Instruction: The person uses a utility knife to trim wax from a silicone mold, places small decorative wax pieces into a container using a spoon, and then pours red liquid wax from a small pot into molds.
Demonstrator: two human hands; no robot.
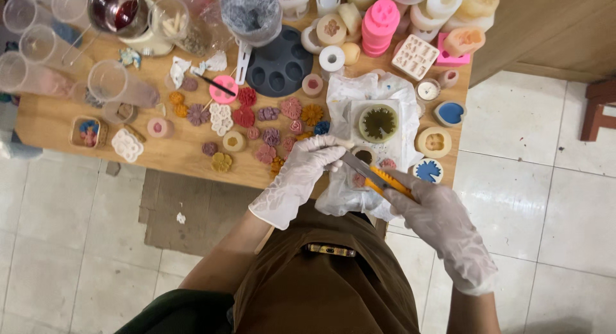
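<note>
Both my hands wear thin white gloves. My right hand [431, 209] grips a yellow-handled utility knife [378, 177], its blade pointing up-left. My left hand [314, 157] pinches a small pale piece right at the blade's tip; the piece is mostly hidden by my fingers. Both hands hover over a crumpled white plastic sheet [359, 93] at the near edge of the wooden table [173, 151]. On that sheet sits a round mould with green filling [378, 123], and two small round moulds lie beside the knife.
Several coloured flower-shaped castings [269, 125] lie across the table's middle. A dark round palette [280, 63], clear plastic cups [38, 45], a pink stacked mould [380, 26] and pale silicone moulds crowd the far side. White tiled floor and a cardboard piece [186, 209] lie below.
</note>
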